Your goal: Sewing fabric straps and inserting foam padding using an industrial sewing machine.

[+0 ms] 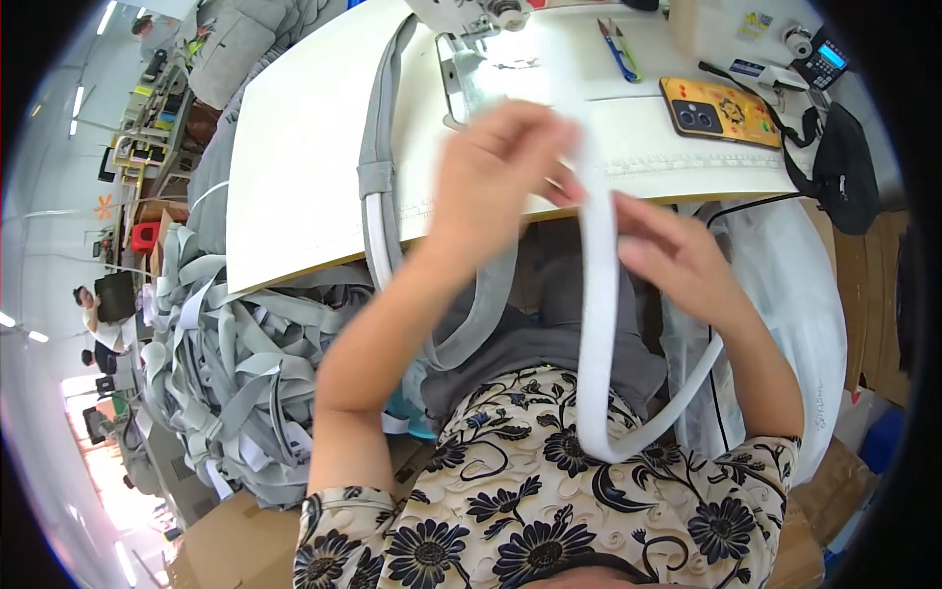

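Note:
A long white fabric tape (598,294) runs down in front of me, loops near my lap and rises to the right. My left hand (496,177), blurred by motion, pinches the tape's left edge above the table's front edge. A little lower, my right hand (687,260) has thumb and fingers closed at the tape's right edge. To the left, a grey fabric strap (377,147) with a white strip along part of it lies on the white table (294,147) and hangs over its edge. Beyond my left hand is the sewing machine (481,69).
Thread snips (620,51), a phone in a yellow case (724,112) and a black pouch (844,172) lie on the table's right side. A heap of grey straps (245,363) fills the space at lower left. A translucent plastic bag (785,294) hangs at right.

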Action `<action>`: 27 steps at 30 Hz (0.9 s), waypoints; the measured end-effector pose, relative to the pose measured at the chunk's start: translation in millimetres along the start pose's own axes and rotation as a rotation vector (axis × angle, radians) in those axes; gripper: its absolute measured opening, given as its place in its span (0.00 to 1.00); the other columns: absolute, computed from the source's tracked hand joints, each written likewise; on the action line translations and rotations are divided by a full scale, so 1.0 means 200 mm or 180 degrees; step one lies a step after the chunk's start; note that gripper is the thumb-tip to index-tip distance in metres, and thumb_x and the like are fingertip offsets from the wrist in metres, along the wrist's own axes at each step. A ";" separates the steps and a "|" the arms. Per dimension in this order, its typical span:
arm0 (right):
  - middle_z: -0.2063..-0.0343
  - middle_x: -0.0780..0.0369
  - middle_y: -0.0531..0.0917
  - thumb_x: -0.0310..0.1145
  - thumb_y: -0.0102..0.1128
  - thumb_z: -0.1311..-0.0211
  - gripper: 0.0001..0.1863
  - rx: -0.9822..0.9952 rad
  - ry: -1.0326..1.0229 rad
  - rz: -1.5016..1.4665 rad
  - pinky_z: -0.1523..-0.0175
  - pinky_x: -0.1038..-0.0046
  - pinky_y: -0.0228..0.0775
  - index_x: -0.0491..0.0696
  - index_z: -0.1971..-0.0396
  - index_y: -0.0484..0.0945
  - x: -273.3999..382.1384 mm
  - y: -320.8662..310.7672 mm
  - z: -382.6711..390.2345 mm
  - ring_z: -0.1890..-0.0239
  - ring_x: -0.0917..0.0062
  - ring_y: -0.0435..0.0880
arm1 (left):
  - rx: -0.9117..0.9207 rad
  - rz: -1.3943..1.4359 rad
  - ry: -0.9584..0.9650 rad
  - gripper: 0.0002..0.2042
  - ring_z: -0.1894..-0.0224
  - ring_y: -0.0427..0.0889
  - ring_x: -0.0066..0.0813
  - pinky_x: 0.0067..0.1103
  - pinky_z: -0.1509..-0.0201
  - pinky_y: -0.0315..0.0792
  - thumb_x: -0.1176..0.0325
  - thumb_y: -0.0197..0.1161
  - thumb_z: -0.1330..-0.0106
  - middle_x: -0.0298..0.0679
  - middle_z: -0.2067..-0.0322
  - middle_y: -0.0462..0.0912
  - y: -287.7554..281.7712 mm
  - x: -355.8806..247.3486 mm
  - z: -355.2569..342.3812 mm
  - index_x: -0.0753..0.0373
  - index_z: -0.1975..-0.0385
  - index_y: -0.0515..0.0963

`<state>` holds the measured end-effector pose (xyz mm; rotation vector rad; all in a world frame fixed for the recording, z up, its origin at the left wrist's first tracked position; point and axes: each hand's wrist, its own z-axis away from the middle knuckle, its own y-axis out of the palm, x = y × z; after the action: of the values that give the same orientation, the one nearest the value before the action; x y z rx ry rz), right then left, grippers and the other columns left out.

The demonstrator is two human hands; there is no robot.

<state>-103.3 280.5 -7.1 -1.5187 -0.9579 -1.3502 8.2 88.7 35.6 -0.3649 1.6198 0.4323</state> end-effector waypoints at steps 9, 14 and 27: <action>0.80 0.69 0.78 0.41 0.63 0.38 0.17 -0.0474 0.0748 0.0550 0.73 0.85 0.63 0.40 0.61 0.83 0.00 -0.25 -0.34 0.79 0.90 0.72 | -0.0406 -0.4435 0.0978 0.16 0.70 0.82 0.42 0.32 0.66 0.76 0.57 0.62 0.37 0.45 0.72 0.80 -0.15 0.27 -0.18 0.67 0.68 0.77; 0.82 0.68 0.77 0.39 0.64 0.40 0.23 -0.0623 0.0374 0.0636 0.72 0.83 0.65 0.40 0.49 0.79 -0.10 -0.17 -0.48 0.80 0.87 0.72 | -0.0374 -0.4712 0.0338 0.14 0.69 0.81 0.46 0.35 0.66 0.73 0.59 0.61 0.40 0.47 0.73 0.81 -0.18 0.27 -0.23 0.66 0.74 0.74; 0.85 0.72 0.70 0.34 0.61 0.36 0.23 -0.0020 0.0321 0.0220 0.75 0.82 0.59 0.43 0.42 0.74 -0.08 -0.02 -0.61 0.82 0.90 0.65 | -0.0750 -0.1292 -0.0646 0.06 0.76 0.77 0.19 0.17 0.68 0.72 0.72 0.60 0.39 0.34 0.77 0.79 -0.34 0.17 -0.25 0.69 0.71 0.78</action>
<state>-148.0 167.3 -18.3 -1.4608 -0.8318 -1.3681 -5.7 7.0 1.8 -0.7860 1.2599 0.3363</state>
